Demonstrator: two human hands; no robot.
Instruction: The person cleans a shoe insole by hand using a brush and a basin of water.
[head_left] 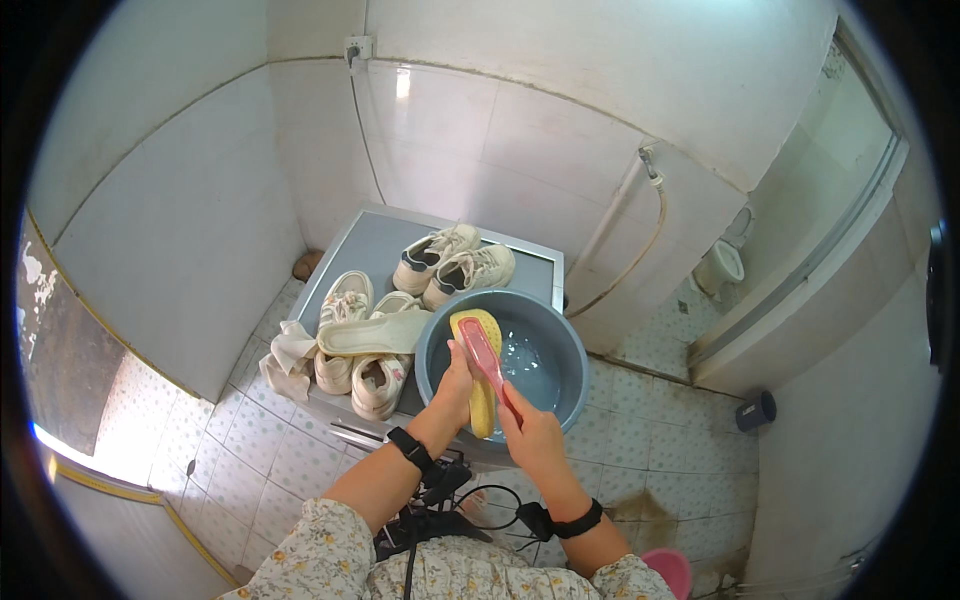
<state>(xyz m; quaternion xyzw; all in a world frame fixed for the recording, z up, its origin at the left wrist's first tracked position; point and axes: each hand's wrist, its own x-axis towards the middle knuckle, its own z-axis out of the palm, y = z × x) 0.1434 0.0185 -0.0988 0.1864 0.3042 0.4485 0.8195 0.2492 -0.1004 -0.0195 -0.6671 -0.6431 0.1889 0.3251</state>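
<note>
Over a grey-blue basin (574, 385) with water in it, my left hand (453, 392) grips a yellow insole (482, 412) by its left side. The insole stands lengthwise above the basin, its dotted upper end pointing away from me. My right hand (535, 437) is closed round the handle of a pink brush (478, 345). The brush lies along the insole's face and touches it; its bristles are hidden underneath. Left of the basin, a pale insole (375, 334) rests across off-white sneakers (376, 388). Another pair of off-white sneakers (468, 275) sits behind the basin.
Basin and shoes stand on a grey-topped cabinet (375, 240) against the wall. White cloth-like pieces (290, 358) hang at its left edge. A hose (662, 215) runs down from a wall tap. A dark bin (756, 411) and a pink basin (668, 570) are at right.
</note>
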